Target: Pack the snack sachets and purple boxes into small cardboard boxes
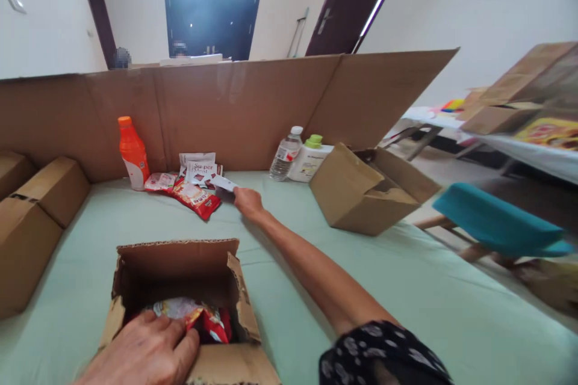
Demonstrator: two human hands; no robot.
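Observation:
My right hand (248, 203) reaches across the table and pinches a small white sachet (224, 183) by its right end. Just left of it lie a red snack packet (196, 195), a pinkish packet (160, 181) and white sachets with dark print (198, 169). My left hand (144, 346) lies over the near edge of an open cardboard box (178, 255), its loosely bent fingers against the packets inside. A red and white packet (215, 323) shows in that box beside my thumb; the left fingertips are partly hidden.
An orange bottle (133, 153) stands at the back left. At the back right are a water bottle (286, 155), a green-capped white bottle (311, 159) and another open box (356, 198). Closed boxes (31, 228) line the left; a cardboard screen (244, 108) borders the back. A teal stool (499, 219) is right.

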